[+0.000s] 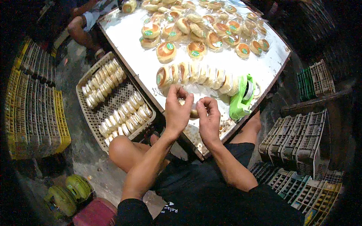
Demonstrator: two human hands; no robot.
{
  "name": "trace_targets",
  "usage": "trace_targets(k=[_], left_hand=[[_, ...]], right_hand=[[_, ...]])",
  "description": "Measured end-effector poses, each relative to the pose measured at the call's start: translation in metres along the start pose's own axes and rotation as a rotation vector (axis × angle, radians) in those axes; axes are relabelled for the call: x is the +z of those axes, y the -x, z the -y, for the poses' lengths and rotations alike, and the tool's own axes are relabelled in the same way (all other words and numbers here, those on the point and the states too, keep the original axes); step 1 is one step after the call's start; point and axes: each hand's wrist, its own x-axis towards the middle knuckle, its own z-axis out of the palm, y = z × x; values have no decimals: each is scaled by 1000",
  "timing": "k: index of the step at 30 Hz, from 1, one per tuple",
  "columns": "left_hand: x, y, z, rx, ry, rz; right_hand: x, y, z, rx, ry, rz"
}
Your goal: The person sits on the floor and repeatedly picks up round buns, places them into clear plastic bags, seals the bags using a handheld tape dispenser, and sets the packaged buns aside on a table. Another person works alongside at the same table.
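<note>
Both hands are closed on one bun [194, 112]: the left hand [179, 112] and the right hand [209, 119] pinch it between thumbs and bent fingers, which partly hide it. In the head view, this bun is held over the near corner of a white table [130, 41], in front of the seated person. Just beyond the hands, a row of wrapped buns [203, 74] leans side by side across the table, and a green tape dispenser [239, 101] stands near its right end. Farther back lies a loose pile of wrapped buns [188, 28], many with green stickers. Left of the table, a plastic crate [98, 115] holds packed buns [105, 82] in rows, with its near end beside the person's knee. Stacked crates [32, 109] stand at the far left, and more crates [294, 139] are at the right. Another person's leg [80, 32] shows at upper left.
</note>
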Motion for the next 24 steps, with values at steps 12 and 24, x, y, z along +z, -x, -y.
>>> trace_targets(k=[12,24], left_hand=[[-65,-54,-3,-230,493,50],[-72,-93,32,-253,-98,-146]], right_hand=[[57,-79,7,224,-271,368],[92,-270,-39,-472,1060,222]])
